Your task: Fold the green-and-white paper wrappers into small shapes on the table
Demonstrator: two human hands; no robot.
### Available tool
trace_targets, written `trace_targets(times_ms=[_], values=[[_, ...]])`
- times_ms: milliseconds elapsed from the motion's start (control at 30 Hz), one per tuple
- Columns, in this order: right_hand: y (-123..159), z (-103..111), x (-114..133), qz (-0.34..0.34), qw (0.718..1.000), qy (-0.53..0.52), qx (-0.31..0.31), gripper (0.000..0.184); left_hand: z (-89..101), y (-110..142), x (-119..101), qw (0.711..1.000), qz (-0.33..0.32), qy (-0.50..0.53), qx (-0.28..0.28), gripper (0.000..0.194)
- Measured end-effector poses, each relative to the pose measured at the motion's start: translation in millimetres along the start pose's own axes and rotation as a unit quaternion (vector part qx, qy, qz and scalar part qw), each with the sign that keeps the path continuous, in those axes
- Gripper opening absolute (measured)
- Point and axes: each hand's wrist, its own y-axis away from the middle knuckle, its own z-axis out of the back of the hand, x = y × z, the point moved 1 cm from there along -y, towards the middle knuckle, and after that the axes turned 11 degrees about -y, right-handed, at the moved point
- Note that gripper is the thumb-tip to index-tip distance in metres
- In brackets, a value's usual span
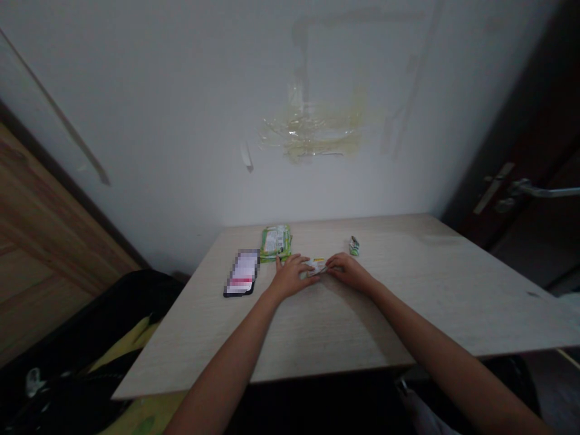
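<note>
A small white packet (pixel 318 264) with a yellow strip of print lies between my two hands near the middle of the tabletop. My left hand (pixel 290 278) holds its left end, thumb in front and fingers behind, with the palm low over the table. At the packet's right edge, the fingertips of my right hand (pixel 347 269) are pinched together. Just behind my left hand lie flat green-and-white packets (pixel 275 240), one partly over another. A small crumpled green-and-white wrapper (pixel 354 246) sits beyond my right hand. The print on the small packet is too small to read.
A phone (pixel 243 273) with a lit, blurred screen lies left of my left hand. The pale wooden table (pixel 444 290) meets a wall with peeling clear tape (pixel 317 133). To the right is a dark door with a metal handle (pixel 544 191). Dark bags (pixel 113 308) stand at left.
</note>
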Motion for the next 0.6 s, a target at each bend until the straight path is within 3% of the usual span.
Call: trace_targets(times_ms=[133,600], values=[[-0.1,-0.1,-0.7,-0.038,0.999,0.005,-0.019,0.012,-1.2,-0.9,2.4,0.999,0.029,0.016,-0.012,0.028],[-2.9,-17.8,-13.7,-0.057,0.993,0.089,-0.053,0.011,-2.0,-6.3,-6.6,0.989,0.116,0.057,-0.066,0.028]])
